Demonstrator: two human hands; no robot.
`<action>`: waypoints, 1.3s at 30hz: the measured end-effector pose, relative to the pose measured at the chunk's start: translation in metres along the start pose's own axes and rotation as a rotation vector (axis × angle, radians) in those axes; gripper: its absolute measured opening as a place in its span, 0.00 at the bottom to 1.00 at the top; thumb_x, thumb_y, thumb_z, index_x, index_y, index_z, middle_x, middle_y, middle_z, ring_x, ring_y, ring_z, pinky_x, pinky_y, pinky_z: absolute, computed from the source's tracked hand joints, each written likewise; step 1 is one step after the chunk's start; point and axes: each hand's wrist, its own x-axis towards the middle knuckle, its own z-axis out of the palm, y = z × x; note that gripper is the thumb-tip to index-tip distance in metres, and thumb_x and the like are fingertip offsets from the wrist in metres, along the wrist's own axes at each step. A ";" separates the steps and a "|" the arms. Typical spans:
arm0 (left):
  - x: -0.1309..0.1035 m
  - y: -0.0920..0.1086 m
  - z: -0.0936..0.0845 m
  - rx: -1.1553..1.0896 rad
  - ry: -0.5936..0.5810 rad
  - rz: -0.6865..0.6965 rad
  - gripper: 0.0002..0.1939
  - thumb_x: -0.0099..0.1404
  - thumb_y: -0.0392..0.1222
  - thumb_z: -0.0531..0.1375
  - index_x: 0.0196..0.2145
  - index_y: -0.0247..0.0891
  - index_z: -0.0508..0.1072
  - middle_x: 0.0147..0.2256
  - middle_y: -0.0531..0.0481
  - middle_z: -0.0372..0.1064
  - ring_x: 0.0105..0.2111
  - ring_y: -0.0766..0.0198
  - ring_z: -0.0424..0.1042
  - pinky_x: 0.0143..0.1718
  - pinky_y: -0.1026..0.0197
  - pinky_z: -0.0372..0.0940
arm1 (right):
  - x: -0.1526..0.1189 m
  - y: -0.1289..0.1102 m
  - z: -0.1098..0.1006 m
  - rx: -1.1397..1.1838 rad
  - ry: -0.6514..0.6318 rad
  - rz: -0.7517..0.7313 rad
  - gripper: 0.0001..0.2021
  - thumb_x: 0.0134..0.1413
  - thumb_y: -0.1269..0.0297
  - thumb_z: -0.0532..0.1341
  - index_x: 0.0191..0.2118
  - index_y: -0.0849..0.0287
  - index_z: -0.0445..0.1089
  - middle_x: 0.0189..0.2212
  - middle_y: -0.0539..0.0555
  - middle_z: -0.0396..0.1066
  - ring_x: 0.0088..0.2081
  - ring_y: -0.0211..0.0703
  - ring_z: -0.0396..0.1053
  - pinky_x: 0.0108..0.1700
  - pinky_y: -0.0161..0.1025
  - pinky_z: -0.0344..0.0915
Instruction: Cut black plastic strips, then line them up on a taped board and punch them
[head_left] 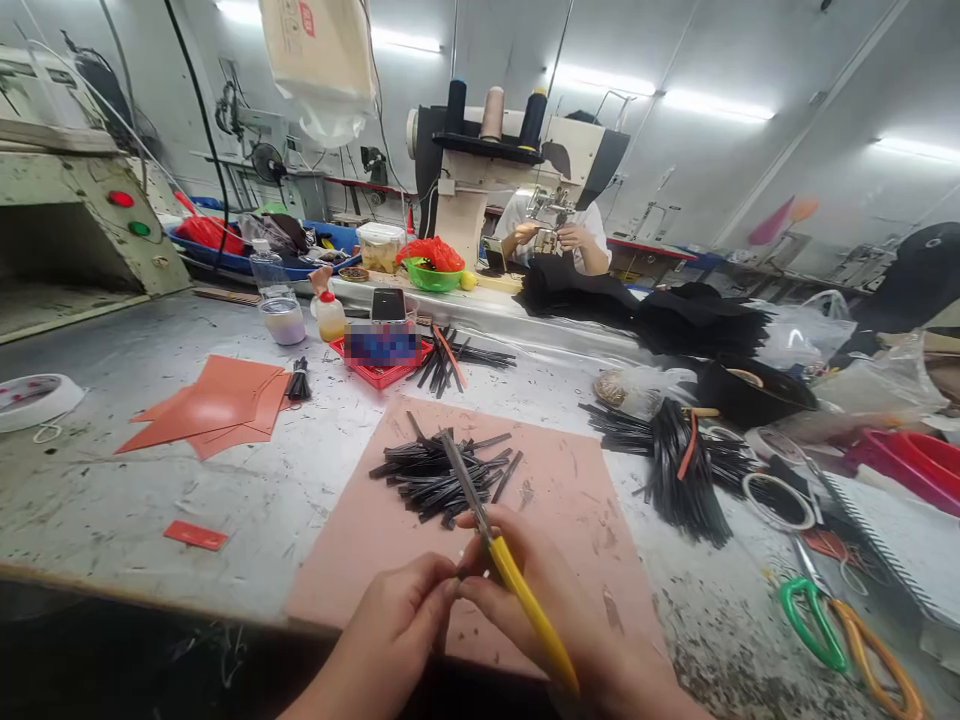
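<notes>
My right hand [536, 585] is closed around yellow-handled scissors [517, 575], whose long blades point up and away over a pile of short black strips [442, 475]. The right thumb and fingers reach past the handle toward my left hand [409, 620]. That hand is closed in a pinch, its fingertips meeting the right thumb tip. Something small and dark seems to sit between the fingertips, too hidden to name. Both hands are above the near part of a pink mat [345, 560], on which the strips lie loosely heaped.
Orange sheets [225, 405], a red basket [379, 372] and a glue-like bottle [330, 318] stand left and ahead. To the right lie bundled black strips [679, 480], a tape roll [778, 502] and green-and-orange scissors [844, 640]. A person [592, 235] works behind a sewing machine [480, 170].
</notes>
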 end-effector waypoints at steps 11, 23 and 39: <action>-0.023 -0.013 -0.005 0.299 0.024 0.122 0.16 0.64 0.46 0.48 0.45 0.48 0.70 0.41 0.50 0.73 0.40 0.57 0.70 0.41 0.64 0.61 | -0.005 0.000 -0.029 -0.169 0.097 0.011 0.15 0.42 0.72 0.55 0.40 0.55 0.61 0.24 0.45 0.65 0.25 0.35 0.64 0.28 0.32 0.62; -0.023 -0.039 -0.001 0.281 0.051 -0.196 0.16 0.59 0.52 0.46 0.21 0.40 0.61 0.19 0.54 0.61 0.20 0.62 0.61 0.24 0.63 0.55 | 0.016 0.015 -0.043 -0.360 0.043 0.176 0.18 0.41 0.74 0.53 0.43 0.57 0.60 0.25 0.46 0.64 0.26 0.37 0.63 0.30 0.34 0.61; -0.006 -0.045 0.020 0.187 0.096 -0.326 0.16 0.53 0.54 0.46 0.16 0.42 0.57 0.15 0.54 0.58 0.13 0.65 0.55 0.16 0.63 0.50 | -0.021 0.024 -0.073 -0.497 0.283 0.165 0.17 0.50 0.55 0.55 0.44 0.57 0.63 0.23 0.49 0.66 0.25 0.42 0.66 0.30 0.37 0.63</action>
